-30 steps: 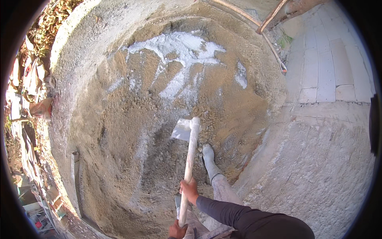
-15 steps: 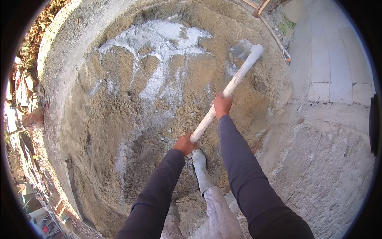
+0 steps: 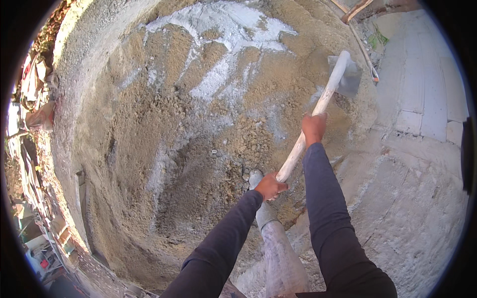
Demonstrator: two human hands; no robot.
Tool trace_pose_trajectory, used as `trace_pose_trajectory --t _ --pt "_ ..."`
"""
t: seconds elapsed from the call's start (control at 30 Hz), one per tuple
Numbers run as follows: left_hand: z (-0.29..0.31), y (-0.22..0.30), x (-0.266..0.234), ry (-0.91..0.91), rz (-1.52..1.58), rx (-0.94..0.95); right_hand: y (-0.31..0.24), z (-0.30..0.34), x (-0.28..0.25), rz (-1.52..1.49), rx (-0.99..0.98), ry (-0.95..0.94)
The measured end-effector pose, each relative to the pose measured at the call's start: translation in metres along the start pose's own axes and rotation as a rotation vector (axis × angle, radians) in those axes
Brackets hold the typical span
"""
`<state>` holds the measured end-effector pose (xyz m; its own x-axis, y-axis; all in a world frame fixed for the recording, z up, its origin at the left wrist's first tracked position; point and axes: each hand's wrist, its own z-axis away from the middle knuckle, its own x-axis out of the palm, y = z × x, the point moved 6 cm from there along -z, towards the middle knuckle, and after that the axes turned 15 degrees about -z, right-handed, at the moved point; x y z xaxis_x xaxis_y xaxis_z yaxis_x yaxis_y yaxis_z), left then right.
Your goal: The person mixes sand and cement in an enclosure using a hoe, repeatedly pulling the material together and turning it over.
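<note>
Hoe (image 3: 324,99) of pale wood and grey metal, seen in the head view, slants over the right part of a broad bed of sand (image 3: 129,154). Its handle (image 3: 297,150) is a thick round pole, slightly knotty, smeared whitish toward the far end. Its blade (image 3: 353,82) is a flat, straight-edged plate; whether it touches the sand I cannot tell. The right hand (image 3: 314,128) is wrapped around the handle partway along, and the left hand (image 3: 271,186) is closed around its near end, just above a boot (image 3: 266,217). Both sleeves (image 3: 328,198) are dark cloth.

Brown and grainy, the sand clumps into small lumps near the boot. White powder (image 3: 233,25) lies over its far side in a thick patch, with streaks running toward the person. The boot is dull grey, round-toed, below stained, dusty trousers (image 3: 284,263). At the right, flat rectangular slabs (image 3: 422,84) adjoin rough grey ground (image 3: 412,208).
</note>
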<state>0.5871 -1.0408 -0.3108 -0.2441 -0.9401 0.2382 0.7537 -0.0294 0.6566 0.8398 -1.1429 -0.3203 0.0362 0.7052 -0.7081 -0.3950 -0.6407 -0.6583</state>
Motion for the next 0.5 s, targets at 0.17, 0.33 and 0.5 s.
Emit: trace_pose_trajectory --t 0.17,0.33,0.5 --pt "0.052 -0.081 -0.003 -0.041 0.684 -0.125 0.043 0.077 0.119 0.298 0.027 -0.188" --pt "0.186 -0.197 -0.034 0.180 0.746 -0.256 0.075 0.286 0.225 -0.002 0.339 -0.561" --pt "0.344 -0.265 -0.014 0.229 0.662 -0.361 0.134 0.453 0.217 -0.036 0.356 -0.554"
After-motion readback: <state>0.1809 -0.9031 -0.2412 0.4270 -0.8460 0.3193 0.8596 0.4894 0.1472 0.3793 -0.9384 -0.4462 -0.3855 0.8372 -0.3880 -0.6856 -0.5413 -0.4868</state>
